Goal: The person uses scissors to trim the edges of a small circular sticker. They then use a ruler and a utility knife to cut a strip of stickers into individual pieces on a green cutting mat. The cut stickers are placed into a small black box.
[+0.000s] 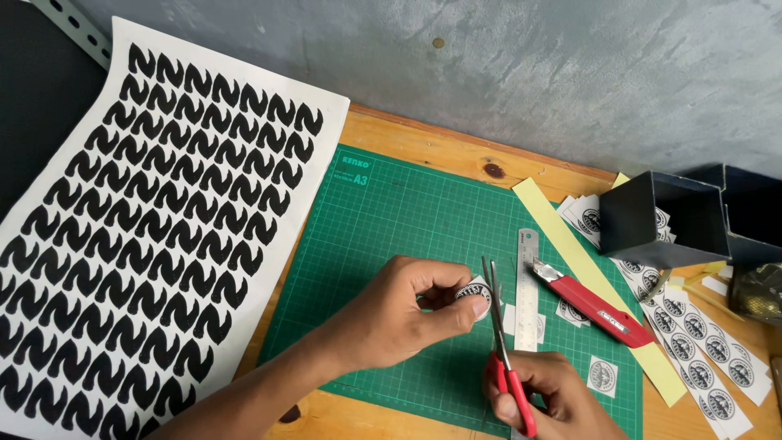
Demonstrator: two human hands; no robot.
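L hand (399, 314) pinches a small round sticker (476, 295) betw thumb & fingers, grip closed on it, held just above the green cutting mat (383, 228), near mat centre. Sticker is white paper w/ dark circular print; part hidden by fingers. R hand (547, 395) grips red-handled scissors (501, 342), fingers through the loops, steel blades pointing up, tips beside the sticker; blades look nearly shut, hard to tell. R hand cut off at frame bottom. Mat is gridded, matte, lying on wooden tabletop (456, 151). Steel ruler (527, 285) lies upright just R of blades. Red utility knife (590, 303) rests on a pale yellow paper strip (570, 244). Big white sheet w/ black repeating shapes (155, 220) at L, edge cut off. Dark open boxes (664, 216) at R, over sticker sheets (709, 350).
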